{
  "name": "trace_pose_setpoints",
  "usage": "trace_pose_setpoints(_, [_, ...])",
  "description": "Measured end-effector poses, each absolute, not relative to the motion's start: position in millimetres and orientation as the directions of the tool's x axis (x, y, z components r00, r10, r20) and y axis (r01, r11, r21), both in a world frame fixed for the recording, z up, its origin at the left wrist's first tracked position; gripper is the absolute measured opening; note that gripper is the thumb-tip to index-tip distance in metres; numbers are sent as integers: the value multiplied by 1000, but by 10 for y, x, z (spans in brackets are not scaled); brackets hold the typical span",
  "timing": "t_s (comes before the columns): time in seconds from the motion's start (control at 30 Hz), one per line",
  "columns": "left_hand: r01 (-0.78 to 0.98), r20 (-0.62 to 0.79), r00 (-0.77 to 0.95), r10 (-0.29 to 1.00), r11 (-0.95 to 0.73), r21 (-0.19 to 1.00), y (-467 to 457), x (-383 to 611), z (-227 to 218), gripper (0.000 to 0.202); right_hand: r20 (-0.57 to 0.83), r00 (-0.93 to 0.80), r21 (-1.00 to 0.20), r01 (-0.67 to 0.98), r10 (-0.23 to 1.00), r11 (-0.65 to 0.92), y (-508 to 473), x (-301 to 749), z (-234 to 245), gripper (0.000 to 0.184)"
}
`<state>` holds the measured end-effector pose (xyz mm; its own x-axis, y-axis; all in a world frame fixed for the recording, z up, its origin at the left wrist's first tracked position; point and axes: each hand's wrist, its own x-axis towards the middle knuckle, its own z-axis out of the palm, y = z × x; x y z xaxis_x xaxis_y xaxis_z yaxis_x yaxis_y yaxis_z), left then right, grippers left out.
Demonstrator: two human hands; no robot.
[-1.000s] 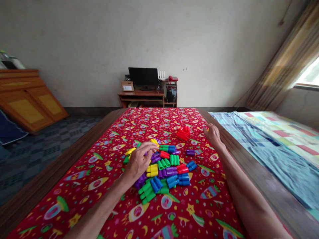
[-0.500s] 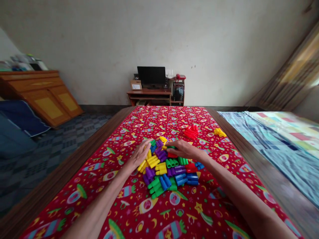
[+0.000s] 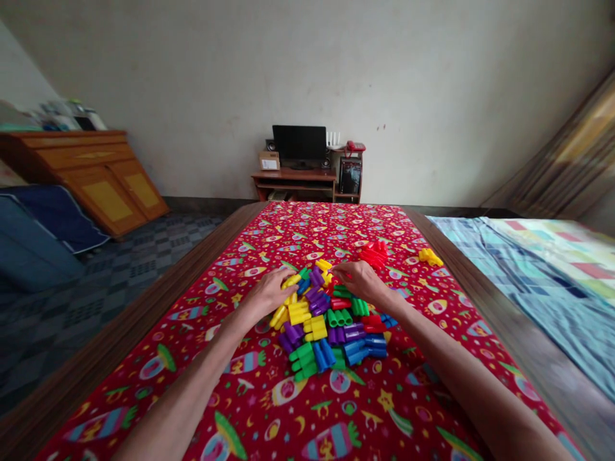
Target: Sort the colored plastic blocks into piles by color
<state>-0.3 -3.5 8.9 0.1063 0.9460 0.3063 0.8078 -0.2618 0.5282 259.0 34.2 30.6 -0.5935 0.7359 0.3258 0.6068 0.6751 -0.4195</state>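
Note:
A heap of plastic building blocks [image 3: 327, 320] in yellow, purple, green, blue and red lies mid-table on a red rocket-print cloth [image 3: 307, 410]. My left hand [image 3: 267, 292] rests on the heap's left side, fingers curled over a yellow block [image 3: 291, 280]. My right hand [image 3: 359, 280] sits on the heap's far right side, fingers bent down among the blocks; what it grips, if anything, is hidden. A group of red blocks [image 3: 373, 254] lies beyond my right hand. A lone yellow block [image 3: 430, 257] lies near the table's right edge.
The wooden table edge [image 3: 485, 288] shows on both sides of the cloth. A bed with a checked sheet [image 3: 538, 262] stands to the right. A wooden cabinet [image 3: 91, 173] is at left, and a desk with a monitor [image 3: 298, 142] against the far wall.
My right hand left the yellow block near the right edge and came back to the heap. My left hand stayed on the heap's left side. The camera view shifted left.

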Motion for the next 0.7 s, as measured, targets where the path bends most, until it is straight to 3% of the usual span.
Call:
trace_pose_setpoints(0.2, [682,293,24,956,-230,694,-68,35,263,25,384,-589,-422,573,712,702,306,2581,347,25])
trace_pose_setpoints(0.33, [684,295,78,952,-266,680,-67,98,224,22,414,-626,-426,509,661,748,280,2550,336,27])
trace_pose_setpoints(0.5, [687,243,186,952,-303,660,-81,175,142,35,366,-674,-413,500,641,762,233,2524,346,28])
trace_pose_setpoints(0.6, [688,321,144,936,-328,647,-106,230,160,34,373,-661,-428,501,651,753,222,2518,360,29])
trace_pose_setpoints(0.7, [619,386,131,913,-379,688,-149,309,213,25,410,-609,-522,454,679,722,221,2506,375,31])
